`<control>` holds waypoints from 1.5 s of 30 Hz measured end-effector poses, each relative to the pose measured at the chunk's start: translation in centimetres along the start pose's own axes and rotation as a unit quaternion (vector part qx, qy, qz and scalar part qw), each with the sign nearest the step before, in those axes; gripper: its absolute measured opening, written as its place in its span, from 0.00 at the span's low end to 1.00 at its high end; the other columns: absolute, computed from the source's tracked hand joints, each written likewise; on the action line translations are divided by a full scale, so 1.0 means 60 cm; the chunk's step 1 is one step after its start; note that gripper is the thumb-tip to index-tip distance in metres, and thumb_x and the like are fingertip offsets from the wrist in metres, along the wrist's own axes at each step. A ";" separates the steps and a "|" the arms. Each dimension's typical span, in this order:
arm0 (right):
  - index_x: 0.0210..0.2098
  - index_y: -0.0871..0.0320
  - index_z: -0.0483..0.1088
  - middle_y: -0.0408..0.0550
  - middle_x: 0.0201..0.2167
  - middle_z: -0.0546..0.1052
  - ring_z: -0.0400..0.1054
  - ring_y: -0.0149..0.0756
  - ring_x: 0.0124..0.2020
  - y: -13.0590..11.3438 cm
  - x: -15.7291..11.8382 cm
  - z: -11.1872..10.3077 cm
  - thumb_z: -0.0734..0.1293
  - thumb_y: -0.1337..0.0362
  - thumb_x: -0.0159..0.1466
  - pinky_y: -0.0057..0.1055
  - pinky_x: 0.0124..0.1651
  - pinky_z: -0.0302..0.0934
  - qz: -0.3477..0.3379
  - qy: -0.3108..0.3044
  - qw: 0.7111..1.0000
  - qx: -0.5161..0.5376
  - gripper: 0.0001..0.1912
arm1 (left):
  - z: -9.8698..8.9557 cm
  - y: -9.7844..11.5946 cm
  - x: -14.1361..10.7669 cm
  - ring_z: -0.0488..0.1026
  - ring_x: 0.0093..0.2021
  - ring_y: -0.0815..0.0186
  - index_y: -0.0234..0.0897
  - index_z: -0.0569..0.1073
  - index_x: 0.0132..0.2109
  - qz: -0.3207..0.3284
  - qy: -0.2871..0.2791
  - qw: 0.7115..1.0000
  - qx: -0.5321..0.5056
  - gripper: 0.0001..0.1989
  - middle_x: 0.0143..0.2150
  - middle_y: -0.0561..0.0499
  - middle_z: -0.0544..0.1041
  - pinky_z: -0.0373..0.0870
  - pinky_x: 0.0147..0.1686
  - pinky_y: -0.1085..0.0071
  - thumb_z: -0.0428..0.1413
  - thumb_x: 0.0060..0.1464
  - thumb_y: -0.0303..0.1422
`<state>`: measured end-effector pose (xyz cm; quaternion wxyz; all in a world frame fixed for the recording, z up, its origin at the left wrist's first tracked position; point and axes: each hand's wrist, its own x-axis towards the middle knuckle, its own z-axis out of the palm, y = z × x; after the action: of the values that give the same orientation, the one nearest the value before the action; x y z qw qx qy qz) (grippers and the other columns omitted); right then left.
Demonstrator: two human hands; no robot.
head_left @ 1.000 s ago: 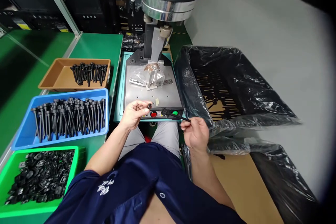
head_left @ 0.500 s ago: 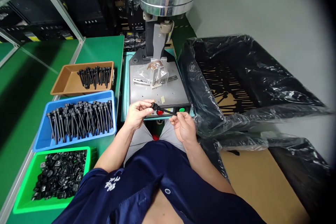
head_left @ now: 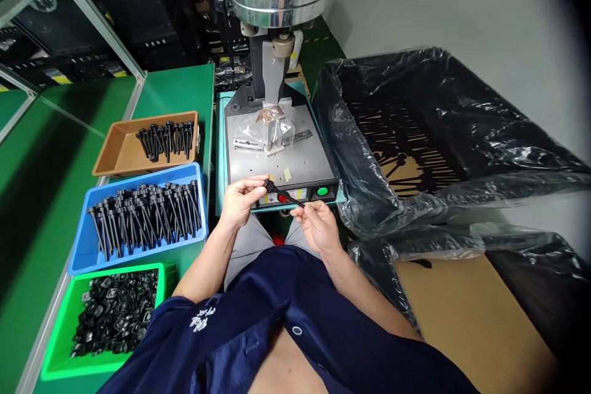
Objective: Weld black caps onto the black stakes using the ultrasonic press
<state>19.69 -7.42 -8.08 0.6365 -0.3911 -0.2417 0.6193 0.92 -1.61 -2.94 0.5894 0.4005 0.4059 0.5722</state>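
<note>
A black ribbed plastic rod with a wider head, shaped like a long screw (head_left: 290, 197), is stretched between my two hands. My left hand (head_left: 241, 200) pinches it at the head end. At the thin end, the fingertips of my right hand (head_left: 317, 224) close on it. Both hands are in front of the press base (head_left: 258, 164), just over its front panel with a red button (head_left: 283, 196) and a green button (head_left: 322, 191). On the base, a metal fixture (head_left: 272, 135) is partly wrapped in clear plastic under the press head (head_left: 282, 3).
To the left stand a brown tray (head_left: 120, 149) and a blue tray (head_left: 79, 243), both with similar black rods, and a green bin (head_left: 58, 345) of small black parts. A black-lined box (head_left: 364, 197) with rods stands right; cardboard (head_left: 466, 314) lies nearer.
The view has shifted slightly. The rod now slants a little more downward toward my right hand, and its ribbed shaft looks slightly bent. Both hands keep their hold.
</note>
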 end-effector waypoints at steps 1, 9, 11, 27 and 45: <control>0.32 0.55 0.68 0.44 0.26 0.80 0.77 0.36 0.30 0.001 0.000 -0.002 0.79 0.54 0.52 0.28 0.30 0.67 -0.012 -0.007 1.000 -0.011 0.19 | 0.000 0.001 0.002 0.78 0.47 0.56 0.37 0.80 0.31 -0.005 0.002 1.000 0.001 0.12 0.43 0.44 0.82 0.71 0.51 0.55 0.72 0.37 0.33; 0.34 0.55 0.70 0.45 0.29 0.81 0.78 0.36 0.31 0.007 0.013 -0.032 0.76 0.57 0.57 0.30 0.33 0.70 -0.089 -0.027 0.988 -0.121 0.13 | -0.006 0.015 0.015 0.78 0.42 0.59 0.37 0.80 0.30 -0.030 -0.043 0.999 0.008 0.11 0.41 0.44 0.82 0.73 0.47 0.59 0.72 0.36 0.30; 0.34 0.55 0.71 0.44 0.30 0.81 0.78 0.37 0.33 0.004 0.017 -0.039 0.76 0.58 0.57 0.31 0.34 0.71 -0.104 -0.030 0.983 -0.146 0.12 | -0.010 0.019 0.019 0.79 0.42 0.58 0.36 0.80 0.30 -0.026 -0.058 0.997 0.044 0.10 0.40 0.44 0.82 0.73 0.47 0.59 0.72 0.37 0.30; 0.33 0.55 0.69 0.46 0.28 0.81 0.76 0.36 0.28 -0.017 0.052 -0.050 0.74 0.55 0.59 0.32 0.30 0.69 -0.018 -0.103 0.985 -0.141 0.13 | -0.009 0.021 0.032 0.78 0.44 0.55 0.35 0.81 0.29 -0.021 -0.043 0.991 0.129 0.09 0.40 0.43 0.82 0.73 0.49 0.55 0.71 0.39 0.33; 0.52 0.52 0.72 0.47 0.36 0.77 0.72 0.36 0.30 -0.015 0.129 0.023 0.70 0.47 0.61 0.38 0.35 0.70 0.079 -0.161 0.975 -0.132 0.24 | 0.034 -0.041 0.041 0.74 0.49 0.59 0.39 0.77 0.42 0.149 -0.100 0.916 0.359 0.08 0.46 0.45 0.78 0.70 0.52 0.59 0.60 0.57 0.36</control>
<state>20.07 0.50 -7.93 0.4810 -0.3850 -0.3889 0.6849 3.75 0.76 -4.58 0.3510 0.6960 0.4587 0.4266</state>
